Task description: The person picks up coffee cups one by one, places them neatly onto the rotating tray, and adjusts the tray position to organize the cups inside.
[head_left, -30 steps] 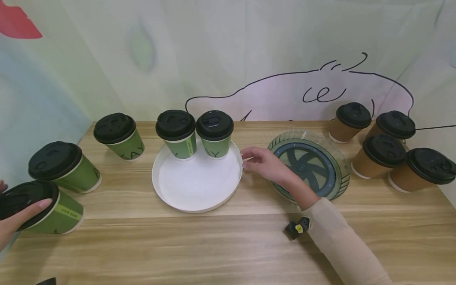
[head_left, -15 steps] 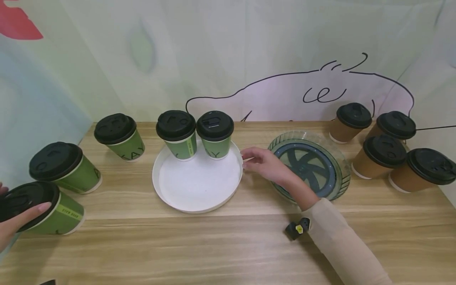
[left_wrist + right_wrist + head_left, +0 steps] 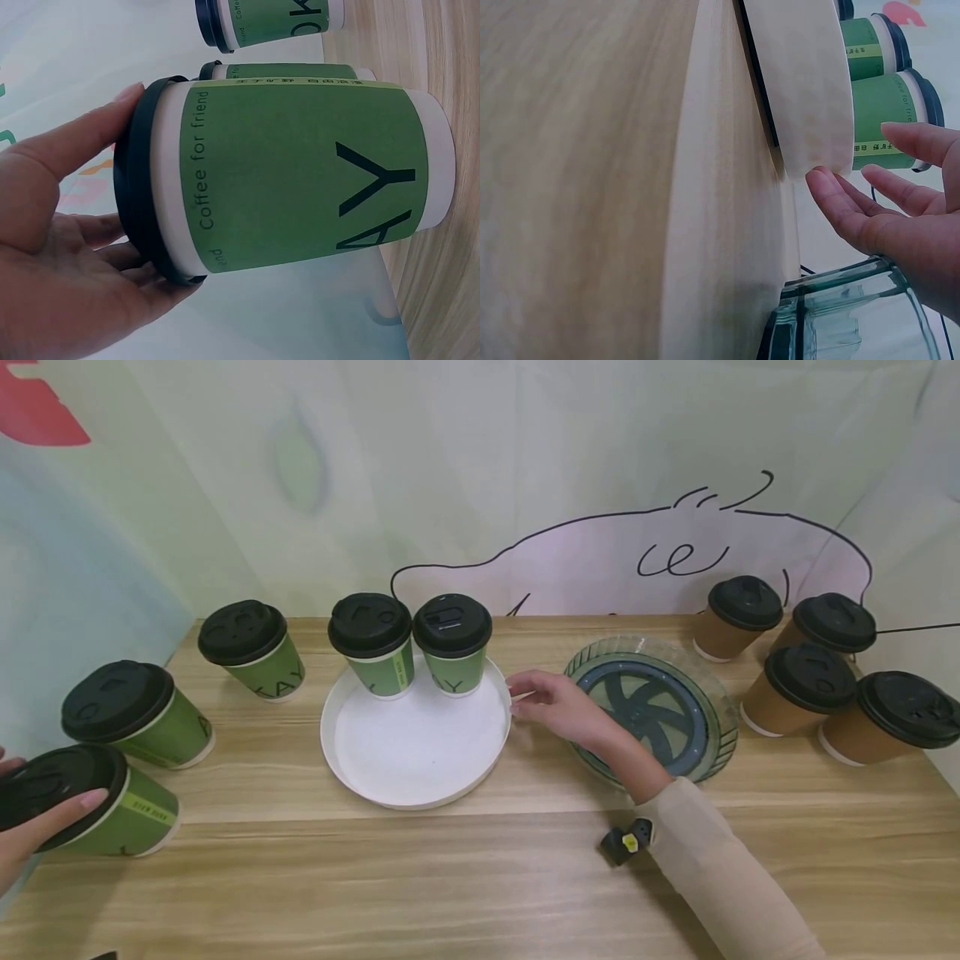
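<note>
At the left edge of the table my left hand grips the black lid of a green paper coffee cup. In the left wrist view the thumb lies on one side of the lid and the fingers curl round the other. My right hand has its fingertips at the right rim of a round white tray, fingers loosely bent and holding nothing. Two lidded green coffee cups, a left one and a right one, stand upright side by side at the back of that tray.
Two more green cups, one nearer and one farther back, stand left of the tray. A greenish glass dish sits under my right forearm. Several brown lidded cups stand at the right. A wall sheet rises behind the table.
</note>
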{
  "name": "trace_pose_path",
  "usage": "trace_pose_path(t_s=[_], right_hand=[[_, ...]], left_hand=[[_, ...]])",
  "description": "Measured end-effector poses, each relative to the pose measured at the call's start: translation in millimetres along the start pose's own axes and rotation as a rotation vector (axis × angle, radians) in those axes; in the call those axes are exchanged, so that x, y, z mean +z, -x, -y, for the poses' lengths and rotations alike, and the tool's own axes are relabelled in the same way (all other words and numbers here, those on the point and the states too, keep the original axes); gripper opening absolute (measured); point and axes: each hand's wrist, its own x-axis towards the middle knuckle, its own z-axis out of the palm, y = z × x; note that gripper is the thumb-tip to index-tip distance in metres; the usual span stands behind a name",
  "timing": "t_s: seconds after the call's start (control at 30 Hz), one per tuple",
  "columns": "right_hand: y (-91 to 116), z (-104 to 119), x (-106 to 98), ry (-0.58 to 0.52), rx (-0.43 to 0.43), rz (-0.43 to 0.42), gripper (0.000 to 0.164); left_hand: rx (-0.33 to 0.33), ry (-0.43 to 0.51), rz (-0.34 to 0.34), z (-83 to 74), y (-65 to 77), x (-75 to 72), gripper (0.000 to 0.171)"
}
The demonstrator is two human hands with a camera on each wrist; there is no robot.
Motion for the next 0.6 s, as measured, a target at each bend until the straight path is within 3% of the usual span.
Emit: trace_pose_path(t_s=[0.33,0.6], right_hand=[[-1,0,0,0.007,0.002,-0.001,0.035],[-1,-1,0,0.009,0.0,0.003,0.036]], left_hand=[[-0.025,-0.042,0.044,6.1,-3.9,0.5,0.101],[-0.047,-0.112,0.092,-15.6,9.4,-7.1,0.097]])
